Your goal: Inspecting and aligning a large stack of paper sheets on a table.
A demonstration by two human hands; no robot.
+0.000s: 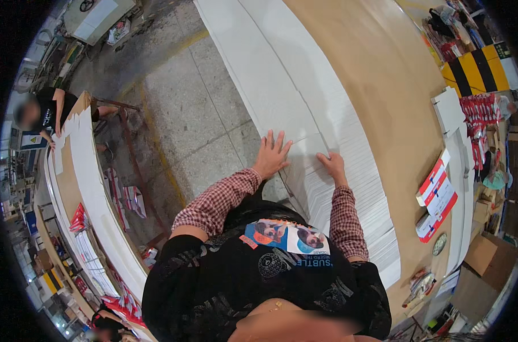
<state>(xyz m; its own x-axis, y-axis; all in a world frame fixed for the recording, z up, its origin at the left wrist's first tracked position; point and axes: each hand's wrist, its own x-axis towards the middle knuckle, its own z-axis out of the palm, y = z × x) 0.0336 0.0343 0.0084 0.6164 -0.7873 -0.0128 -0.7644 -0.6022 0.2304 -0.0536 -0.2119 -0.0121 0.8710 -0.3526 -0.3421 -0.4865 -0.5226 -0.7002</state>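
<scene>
Long rows of overlapping white card sheets lie on the table in front of me, fanned so that their edges show as fine lines. At the left edge of these sheets, my left hand is open, fingers spread, palm down on the white card. My right hand rests on the sheets a little to the right, beside the dark seam between two rows. Its thumb is out to the left, apart from the other fingers, which are partly curled. I see nothing held in either hand.
Brown board covers the table to the right, with a red, white and blue flattened carton on it. On the left, beyond the concrete floor, a person stands at another table. Red packages are piled far right.
</scene>
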